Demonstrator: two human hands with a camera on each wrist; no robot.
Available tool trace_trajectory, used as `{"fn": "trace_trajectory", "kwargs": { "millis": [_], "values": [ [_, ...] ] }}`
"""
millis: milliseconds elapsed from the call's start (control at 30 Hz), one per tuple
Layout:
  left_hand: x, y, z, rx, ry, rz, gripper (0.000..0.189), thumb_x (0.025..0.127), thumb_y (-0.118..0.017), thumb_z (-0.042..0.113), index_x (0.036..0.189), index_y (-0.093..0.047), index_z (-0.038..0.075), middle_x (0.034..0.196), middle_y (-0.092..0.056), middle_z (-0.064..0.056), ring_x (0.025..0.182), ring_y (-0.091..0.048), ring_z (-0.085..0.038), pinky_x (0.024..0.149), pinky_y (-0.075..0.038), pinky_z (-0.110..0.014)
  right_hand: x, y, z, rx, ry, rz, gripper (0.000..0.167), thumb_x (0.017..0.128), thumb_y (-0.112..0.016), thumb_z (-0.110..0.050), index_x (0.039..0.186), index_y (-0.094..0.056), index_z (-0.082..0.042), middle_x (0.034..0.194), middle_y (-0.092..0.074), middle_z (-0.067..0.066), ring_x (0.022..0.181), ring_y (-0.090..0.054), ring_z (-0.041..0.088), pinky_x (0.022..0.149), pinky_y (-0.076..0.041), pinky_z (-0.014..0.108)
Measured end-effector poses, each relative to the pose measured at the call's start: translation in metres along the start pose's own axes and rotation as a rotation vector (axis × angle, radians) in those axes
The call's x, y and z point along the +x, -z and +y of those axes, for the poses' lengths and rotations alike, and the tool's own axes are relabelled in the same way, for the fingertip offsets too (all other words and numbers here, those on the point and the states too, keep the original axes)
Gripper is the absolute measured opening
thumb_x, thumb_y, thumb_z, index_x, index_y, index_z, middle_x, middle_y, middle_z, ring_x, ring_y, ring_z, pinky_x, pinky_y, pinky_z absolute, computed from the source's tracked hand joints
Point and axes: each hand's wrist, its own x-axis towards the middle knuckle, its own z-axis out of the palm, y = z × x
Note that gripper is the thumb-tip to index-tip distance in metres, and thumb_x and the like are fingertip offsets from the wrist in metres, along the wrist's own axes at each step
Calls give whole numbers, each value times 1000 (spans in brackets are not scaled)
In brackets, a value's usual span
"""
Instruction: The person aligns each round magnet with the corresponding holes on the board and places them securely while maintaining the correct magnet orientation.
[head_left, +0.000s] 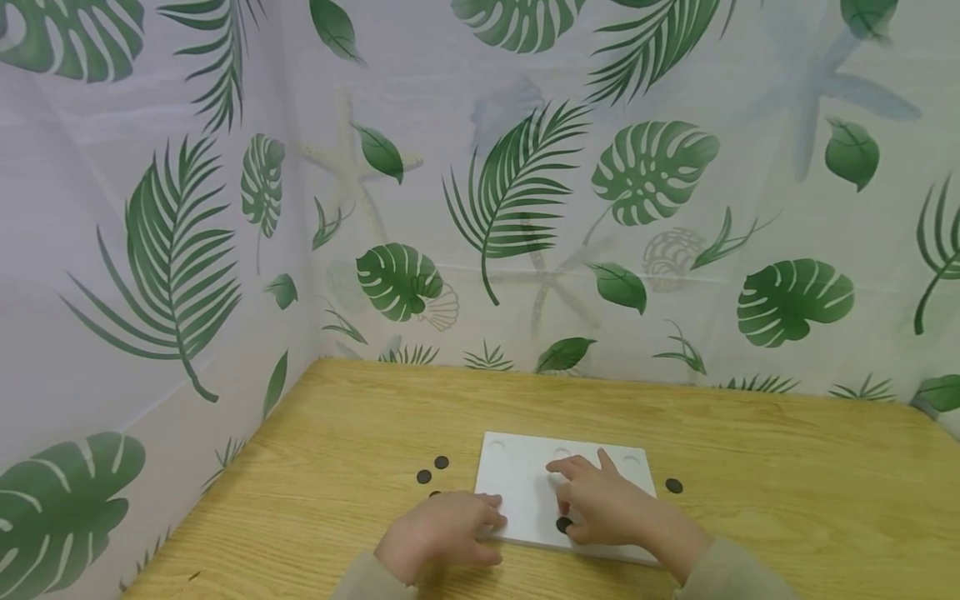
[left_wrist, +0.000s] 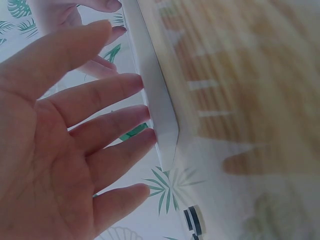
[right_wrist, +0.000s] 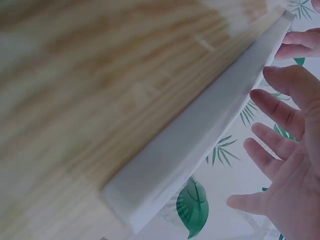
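Note:
A white rectangular board point(head_left: 525, 483) with shallow round recesses along its far edge lies flat on the table. My right hand point(head_left: 607, 504) is over its near half, thumb and index finger at either side of a small black disc point(head_left: 564, 525). The other fingers of that hand spread over the board. In the right wrist view, the right hand point(right_wrist: 290, 145) hides the disc. At the board's left edge my left hand point(head_left: 450, 529) rests with its fingertips on it. The left wrist view shows the left hand point(left_wrist: 75, 145) with fingers extended and nothing in the palm.
Left of the board lie loose black discs point(head_left: 424, 477), one partly behind my left hand. Another black disc point(head_left: 674, 486) lies to the right. The wooden table point(head_left: 360, 417) meets a leaf-patterned cloth point(head_left: 450, 208) at the back and left.

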Motion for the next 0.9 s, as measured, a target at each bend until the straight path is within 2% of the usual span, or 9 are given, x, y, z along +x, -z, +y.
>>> {"fn": "trace_trajectory", "kwargs": {
  "millis": [267, 433, 667, 900],
  "values": [
    [0, -2, 0, -3, 4, 6, 38, 78, -64, 33, 113, -62, 17, 125, -50, 5, 114, -44, -8, 92, -38, -25, -6, -1, 14, 2, -20, 56, 14, 66, -70, -14, 67, -56, -18, 121, -48, 12, 115, -38, 31, 87, -17, 70],
    [0, -4, 0, 4, -5, 18, 39, 78, -64, 33, 113, -62, 17, 125, -50, 5, 115, -44, -8, 93, -37, -24, -10, 0, 25, -10, -66, 67, 14, 67, -69, -13, 68, -56, -17, 119, -48, 14, 114, -39, 33, 86, -19, 70],
    [-1, -4, 0, 11, -7, 15, 39, 79, -64, 33, 114, -62, 17, 126, -49, 5, 116, -43, -8, 93, -37, -24, -18, 2, 41, 7, -116, 73, 13, 68, -69, -13, 69, -56, -16, 119, -48, 17, 113, -38, 38, 84, -17, 72],
    [-2, -5, 0, 29, -11, 21, 39, 79, -64, 34, 114, -62, 17, 126, -49, 5, 115, -43, -8, 93, -37, -24, -28, 6, 60, -53, -151, 128, 19, 68, -73, -17, 68, -54, -18, 116, -51, 18, 109, -42, 40, 83, -20, 72]
  ]
}}
